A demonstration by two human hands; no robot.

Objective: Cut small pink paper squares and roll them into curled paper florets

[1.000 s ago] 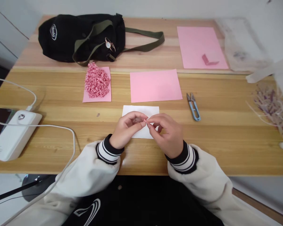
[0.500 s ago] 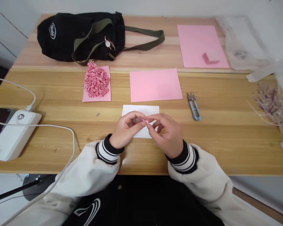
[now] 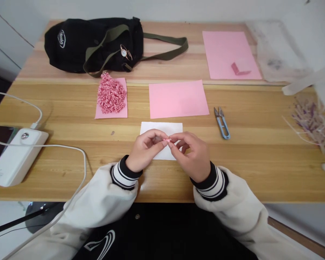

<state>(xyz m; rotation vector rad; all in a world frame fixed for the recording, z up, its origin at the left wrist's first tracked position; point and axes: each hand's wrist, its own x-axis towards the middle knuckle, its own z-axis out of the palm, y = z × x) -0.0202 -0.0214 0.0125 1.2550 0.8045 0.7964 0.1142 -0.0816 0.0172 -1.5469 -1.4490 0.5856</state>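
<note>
A tiny pink piece [image 3: 167,140], paper-like, is pinched between the fingertips of both hands; its exact form is mostly hidden. My left hand [image 3: 147,148] closes on its left end with thumb and forefinger, and my right hand [image 3: 191,153] does the same on the right. Both are held over a small white sheet of paper [image 3: 162,125]. Beyond it lies a pink paper sheet [image 3: 178,99]. Farther left, a heap of pink beaded strands [image 3: 111,94] rests on another pink paper piece [image 3: 124,115]. Blue-handled thread snips [image 3: 222,122] lie to the right, blades pointing away.
At the back left lies a black bag [image 3: 76,45] with a watch [image 3: 124,53] on it. A large pink sheet [image 3: 224,47] with a folded pink strip [image 3: 239,69] is back right. A white power bank [image 3: 18,155] and cable stand left; dried flowers [image 3: 311,119] lie right.
My fingertips have shifted slightly around the small pink piece, and more of its flat edge shows. Both hands stay in nearly the same place; the whole view has moved down a little.
</note>
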